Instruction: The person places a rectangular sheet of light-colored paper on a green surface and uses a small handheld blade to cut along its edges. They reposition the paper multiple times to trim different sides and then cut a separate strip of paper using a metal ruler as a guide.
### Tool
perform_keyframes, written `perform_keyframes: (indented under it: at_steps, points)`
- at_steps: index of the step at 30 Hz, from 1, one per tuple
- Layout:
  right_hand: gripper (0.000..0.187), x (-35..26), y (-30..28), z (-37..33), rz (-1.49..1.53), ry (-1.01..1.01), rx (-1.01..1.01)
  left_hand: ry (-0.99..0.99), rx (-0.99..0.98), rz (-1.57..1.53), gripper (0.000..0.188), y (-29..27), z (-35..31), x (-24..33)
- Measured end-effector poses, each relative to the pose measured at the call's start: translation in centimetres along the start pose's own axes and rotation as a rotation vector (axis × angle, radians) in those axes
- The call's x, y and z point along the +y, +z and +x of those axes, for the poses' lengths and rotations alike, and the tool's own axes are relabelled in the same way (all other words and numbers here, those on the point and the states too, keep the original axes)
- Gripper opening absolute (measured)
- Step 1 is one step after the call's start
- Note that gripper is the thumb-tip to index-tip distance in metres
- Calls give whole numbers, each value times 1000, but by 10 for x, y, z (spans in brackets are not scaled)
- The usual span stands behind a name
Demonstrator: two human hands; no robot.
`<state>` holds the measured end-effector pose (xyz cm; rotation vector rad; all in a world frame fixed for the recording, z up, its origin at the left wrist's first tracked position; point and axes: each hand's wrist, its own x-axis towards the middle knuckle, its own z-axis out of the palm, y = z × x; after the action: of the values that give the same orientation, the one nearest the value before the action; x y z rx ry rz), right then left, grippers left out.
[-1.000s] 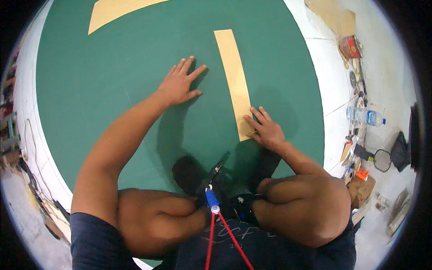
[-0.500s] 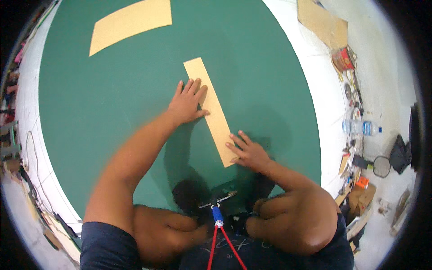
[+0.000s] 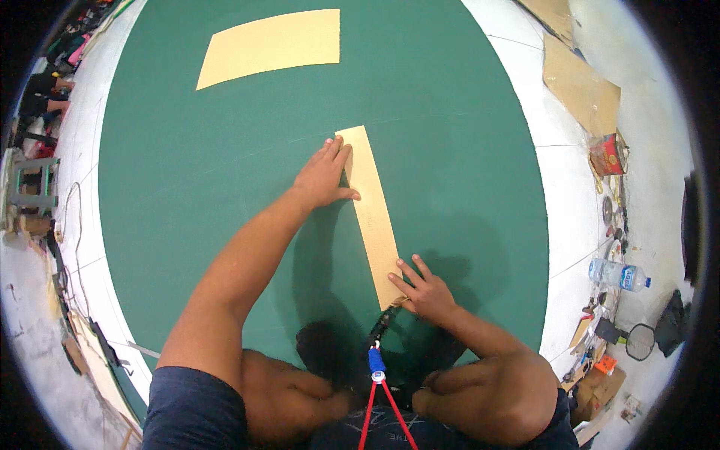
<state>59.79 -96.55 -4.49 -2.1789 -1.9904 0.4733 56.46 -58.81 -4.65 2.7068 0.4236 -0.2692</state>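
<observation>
A long, narrow tan cardboard-like strip lies on a large green sheet in front of me, running away from my body. My left hand rests on the strip's left edge towards its far end, fingers stretched out and thumb apart. At the near end my right hand lies on the right edge with its fingers spread. That hand's thumb is partly hidden near a dark hanging piece. A wider tan panel lies apart, farther off on the green sheet.
Red lanyard cords with a blue clasp hang over the near area. Along the right lie cardboard pieces, a red tin, a plastic bottle and a dark racket-like object. A green-grey stool-like frame stands left.
My left hand has slid closer to the strip's far end. My right hand stays at the near end. The whole view has shifted and turned slightly.
</observation>
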Motion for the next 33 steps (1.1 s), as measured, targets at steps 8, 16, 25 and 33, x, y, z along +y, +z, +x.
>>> perform_keyframes:
  at_steps: [8, 16, 25, 33]
  points:
    - [63, 0, 8, 0, 0, 11, -4, -19, -29, 84, 118, -1, -3, -3]
    - [62, -2, 10, 0, -13, 11, 20, 11, 20, 61, 115, 0, -6, -7]
    - [69, 0, 10, -3, -8, 13, -4, 16, 35, -22, 117, 3, -5, -8]
    - [63, 0, 17, -6, 78, 44, 27, 7, 37, -52, 117, 4, -4, -7]
